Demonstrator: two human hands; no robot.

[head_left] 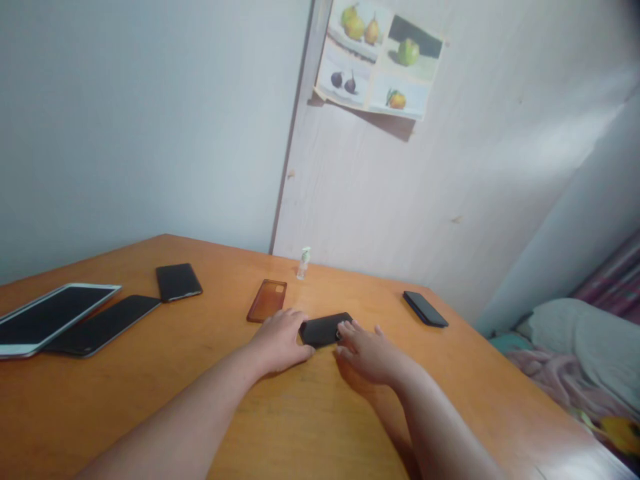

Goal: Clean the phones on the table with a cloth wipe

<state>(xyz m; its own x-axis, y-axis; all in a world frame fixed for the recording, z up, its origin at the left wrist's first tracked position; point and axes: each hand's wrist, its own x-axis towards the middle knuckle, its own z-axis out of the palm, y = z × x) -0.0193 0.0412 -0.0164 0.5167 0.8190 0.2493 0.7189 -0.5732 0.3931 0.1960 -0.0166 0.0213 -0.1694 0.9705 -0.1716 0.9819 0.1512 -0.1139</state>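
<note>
A black phone (pixel 324 329) lies flat on the wooden table in front of me. My left hand (pixel 280 341) is closed around its left end, with the thumb at the near edge and the fingers at the far edge. My right hand (pixel 373 350) reaches over the phone's right end, fingers stretched out and slightly apart, the fingertips at its surface. Just beyond my left hand rests a brown phone case (pixel 267 300) with a camera cutout. A small clear pump bottle (pixel 303 263) stands upright behind the case.
On the table's left (pixel 150 393) lie a white-framed tablet (pixel 55 317), a dark tablet (pixel 107 325) partly under it, and a smaller black device (pixel 179 282). Another dark phone (pixel 425 309) lies near the right edge. Walls border the far side; bedding (pixel 585 353) is at right.
</note>
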